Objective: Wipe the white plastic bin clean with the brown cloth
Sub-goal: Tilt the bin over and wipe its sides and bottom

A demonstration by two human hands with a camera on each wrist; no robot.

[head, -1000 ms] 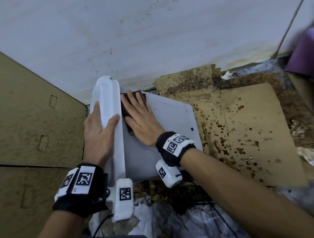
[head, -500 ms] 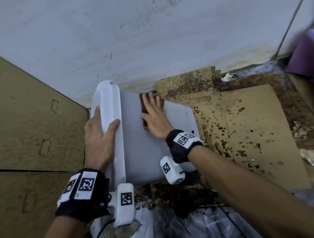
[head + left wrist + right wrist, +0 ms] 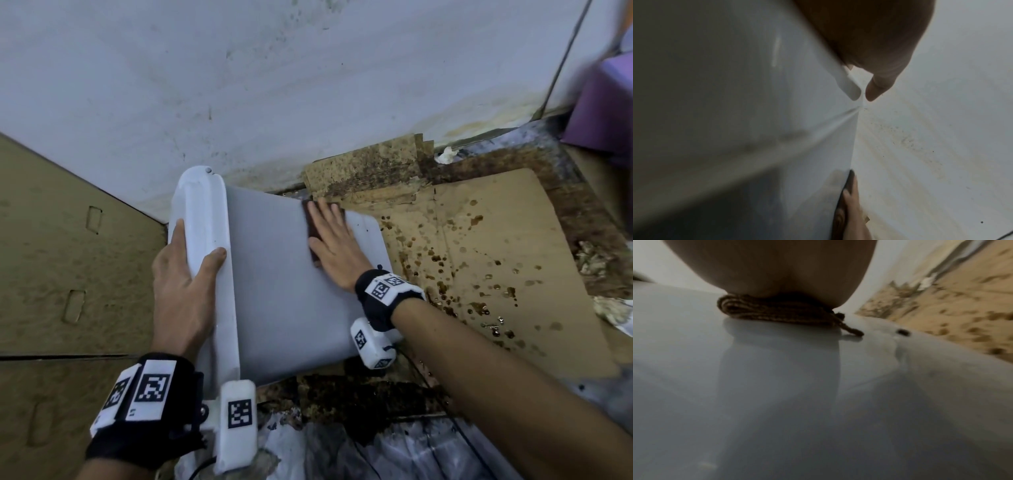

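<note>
The white plastic bin (image 3: pixel 274 284) lies on its side on the floor, its broad side face up. My left hand (image 3: pixel 186 274) grips the bin's rim (image 3: pixel 205 219) at the left, thumb on top and fingers round the far edge. My right hand (image 3: pixel 330 240) lies flat with straight fingers on the folded brown cloth (image 3: pixel 310 228), pressing it onto the bin's far right part. In the right wrist view the cloth (image 3: pixel 777 312) shows as folded layers under my palm, with a dark speck (image 3: pixel 903 332) on the bin (image 3: pixel 777 386) beside it. The left wrist view shows the bin (image 3: pixel 735 97) close up.
A stained white wall (image 3: pixel 274 85) rises right behind the bin. Cardboard (image 3: pixel 61 257) stands at the left. Spattered flat cardboard (image 3: pixel 496 257) covers the floor at the right, with a purple object (image 3: pixel 603 102) at the far right. Crumpled plastic sheeting (image 3: pixel 342 452) lies near me.
My right hand has slid the cloth to the right across the bin's face, from beside the rim to the far right part. The left hand keeps its grip on the rim.
</note>
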